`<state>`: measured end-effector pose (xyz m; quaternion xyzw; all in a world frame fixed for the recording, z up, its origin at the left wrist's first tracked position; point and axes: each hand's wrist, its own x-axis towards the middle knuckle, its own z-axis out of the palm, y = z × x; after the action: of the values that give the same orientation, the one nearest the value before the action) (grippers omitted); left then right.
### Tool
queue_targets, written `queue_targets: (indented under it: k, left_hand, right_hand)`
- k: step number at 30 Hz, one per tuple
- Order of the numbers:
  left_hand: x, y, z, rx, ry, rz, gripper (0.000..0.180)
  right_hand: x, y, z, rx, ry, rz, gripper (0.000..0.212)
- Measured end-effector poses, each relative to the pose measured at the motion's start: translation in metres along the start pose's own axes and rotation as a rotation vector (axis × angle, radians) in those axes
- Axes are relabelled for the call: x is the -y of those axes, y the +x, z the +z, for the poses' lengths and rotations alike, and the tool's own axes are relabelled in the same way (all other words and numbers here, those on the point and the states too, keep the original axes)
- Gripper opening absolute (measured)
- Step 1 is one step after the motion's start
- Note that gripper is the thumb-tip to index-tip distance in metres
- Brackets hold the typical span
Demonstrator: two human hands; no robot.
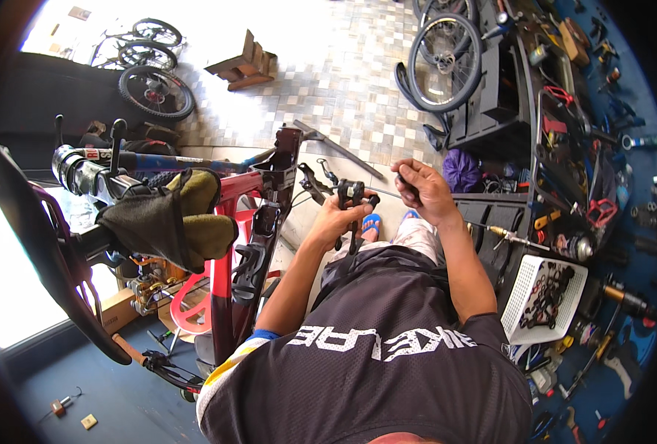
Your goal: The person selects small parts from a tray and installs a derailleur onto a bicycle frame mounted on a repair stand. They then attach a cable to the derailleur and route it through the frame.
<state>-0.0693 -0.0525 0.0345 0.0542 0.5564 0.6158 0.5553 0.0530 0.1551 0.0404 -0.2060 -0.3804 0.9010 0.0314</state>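
Dark mesh shirt [365,377], lower centre. Left hand [334,222] closed around black clamp-like bike part [350,194], mid-frame; right hand [429,195] pinched shut on slim metal-shafted tool [386,193]. White perforated plastic basket [516,305], right. Beyond: tan-and-white tiled floor [328,89], upper centre; black-tyred wheel [444,61], upper right.

Strong white light reaches you from the top, bleaching part of the tiled floor [343,89]; the left side glares too. Your dark shirt [417,377] sits in softer light. Your left hand [336,220] and right hand [430,194] look fairly sharp, while edges bend toward a black rim.
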Motion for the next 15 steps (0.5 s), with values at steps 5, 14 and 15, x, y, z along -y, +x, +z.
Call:
queue_targets:
  k: [5, 14, 15]
  left_hand:
    - [0.0, 0.004, -0.013, -0.134, 0.005, 0.024, 0.043]
    - [-0.021, 0.043, 0.012, -0.506, -0.172, 0.045, 0.045]
    - [-0.024, 0.05, 0.02, -0.545, -0.214, 0.044, 0.046]
  right_hand:
    - [0.016, 0.058, -0.001, 0.09, -0.021, 0.099, 0.026]
    - [0.053, 0.184, -0.039, 0.209, -0.266, 0.348, 0.031]
    - [0.06, 0.192, -0.039, 0.205, -0.362, 0.353, 0.031]
